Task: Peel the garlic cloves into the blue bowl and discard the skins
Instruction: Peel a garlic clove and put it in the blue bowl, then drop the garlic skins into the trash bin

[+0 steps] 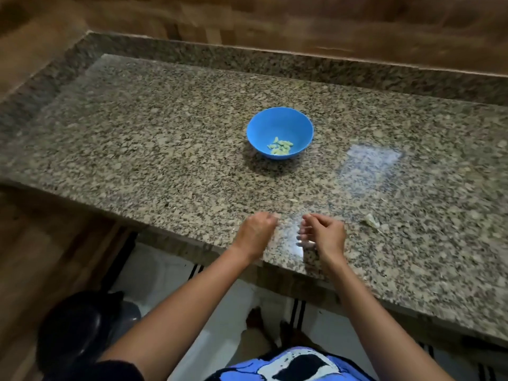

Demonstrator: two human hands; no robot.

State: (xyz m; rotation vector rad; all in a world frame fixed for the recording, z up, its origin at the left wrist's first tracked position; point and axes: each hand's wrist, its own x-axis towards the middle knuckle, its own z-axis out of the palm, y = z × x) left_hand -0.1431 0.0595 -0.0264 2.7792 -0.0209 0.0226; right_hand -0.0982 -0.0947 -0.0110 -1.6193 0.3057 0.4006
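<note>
Garlic skin (371,220), likely papery and featherlight, best pinched at an edge, lies right of the right hand (325,235); that and the left hand (258,229) curl, contents too blurred to tell.

arms (192,298): bare | garment (291,364): blue, black-white print | left sleeve (118,371): perhaps black

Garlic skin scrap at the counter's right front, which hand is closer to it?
Right. The right hand sits just left of the garlic skin scrap; the left hand is farther left, beyond the right hand.

Left hand (257,232), right hand (325,235), fingers curled.
</note>
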